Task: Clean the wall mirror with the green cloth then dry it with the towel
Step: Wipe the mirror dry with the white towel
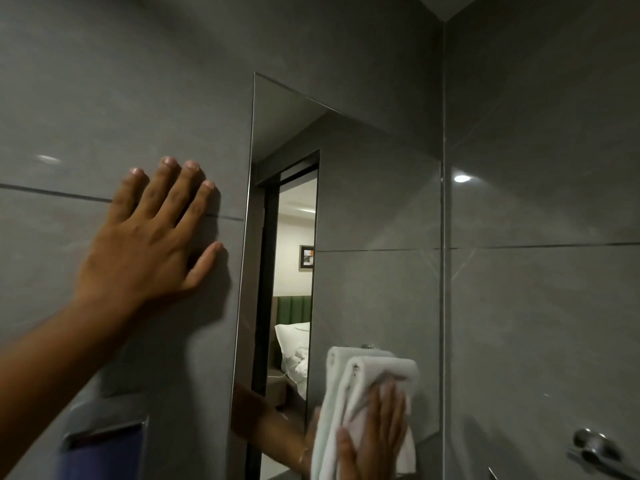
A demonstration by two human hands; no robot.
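A frameless wall mirror (pixel 374 216) hangs on the grey tiled wall and reflects a doorway and a bed. My right hand (pixel 372 434) presses a folded white towel (pixel 349 386) flat against the mirror's lower part, fingers spread over the cloth. My left hand (pixel 156 233) lies open and flat on the tiles, just left of the mirror's edge, holding nothing. No green cloth is in view.
A chrome rail fitting (pixel 594 445) sticks out of the side wall at lower right. A wall-mounted dispenser with a blue body (pixel 100 441) sits below my left arm. The room's corner runs just right of the mirror.
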